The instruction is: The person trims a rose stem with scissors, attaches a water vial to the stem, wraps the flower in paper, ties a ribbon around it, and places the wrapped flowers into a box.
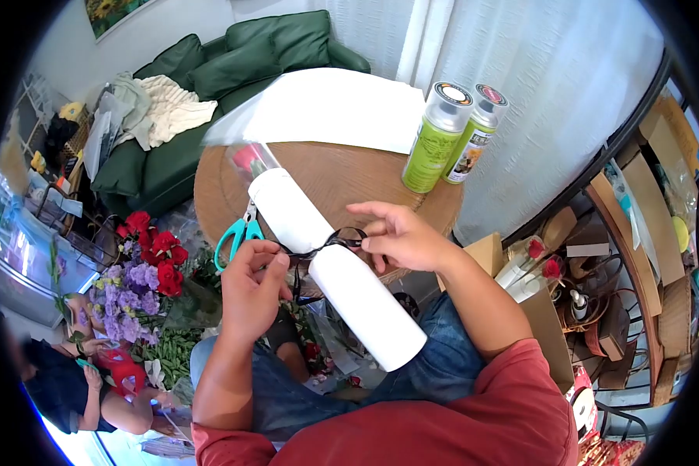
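A long white paper-wrapped roll [365, 306] slants from the round wooden table down over the lap. Clear wrap with a red rose [248, 159] sticks out of its upper end. A black ribbon [318, 250] goes round the roll's middle. My left hand [256, 281] pinches one side of the ribbon, left of the roll. On the right, my right hand [396, 237] holds a loop of the ribbon between thumb and fingers. Teal-handled scissors [241, 234] lie at the table edge beside my left hand.
Two green spray cans [437, 140] and white sheets [349, 105] are on the wooden table [365, 182]. A green sofa [245, 66] stands behind. Purple and red flowers [132, 299] are at left, near another person [62, 380]. A cardboard box [547, 334] with wrapped roses stands at right.
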Demonstrator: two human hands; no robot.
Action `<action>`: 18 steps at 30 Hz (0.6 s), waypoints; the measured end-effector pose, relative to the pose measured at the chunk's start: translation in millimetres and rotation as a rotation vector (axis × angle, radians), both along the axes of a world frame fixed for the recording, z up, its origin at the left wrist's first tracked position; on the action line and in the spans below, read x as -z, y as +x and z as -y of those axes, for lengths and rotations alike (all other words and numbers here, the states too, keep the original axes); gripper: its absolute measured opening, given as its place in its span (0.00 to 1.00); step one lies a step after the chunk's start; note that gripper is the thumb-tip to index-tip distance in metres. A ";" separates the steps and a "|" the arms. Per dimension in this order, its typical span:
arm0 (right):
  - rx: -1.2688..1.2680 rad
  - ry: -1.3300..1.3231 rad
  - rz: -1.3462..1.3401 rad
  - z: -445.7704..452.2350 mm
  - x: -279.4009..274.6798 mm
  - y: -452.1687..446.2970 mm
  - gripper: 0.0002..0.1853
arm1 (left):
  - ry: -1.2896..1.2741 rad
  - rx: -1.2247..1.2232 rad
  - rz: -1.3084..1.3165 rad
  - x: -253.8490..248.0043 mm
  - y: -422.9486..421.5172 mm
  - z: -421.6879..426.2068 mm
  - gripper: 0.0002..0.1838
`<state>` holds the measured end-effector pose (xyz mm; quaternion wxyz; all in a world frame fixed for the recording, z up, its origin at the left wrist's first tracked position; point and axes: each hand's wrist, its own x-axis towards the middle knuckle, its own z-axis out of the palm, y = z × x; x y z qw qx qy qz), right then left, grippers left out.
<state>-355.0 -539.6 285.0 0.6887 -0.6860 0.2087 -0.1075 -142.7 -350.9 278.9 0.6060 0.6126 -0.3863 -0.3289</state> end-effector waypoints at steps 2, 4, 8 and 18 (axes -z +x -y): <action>-0.006 -0.007 0.032 -3.1 9.1 2.6 0.33 | 0.017 0.000 -0.076 1.6 4.4 2.3 0.07; -0.019 -0.030 -0.009 -3.2 10.2 2.5 0.29 | -0.018 -0.014 -0.051 7.7 3.5 5.5 0.06; -0.020 -0.008 -0.039 -5.8 3.8 0.2 0.23 | 0.003 -0.017 -0.047 5.2 2.5 4.8 0.13; -0.275 -0.060 -0.125 -6.1 -17.0 -36.7 0.19 | 0.256 -0.081 0.324 -29.3 11.9 55.4 0.38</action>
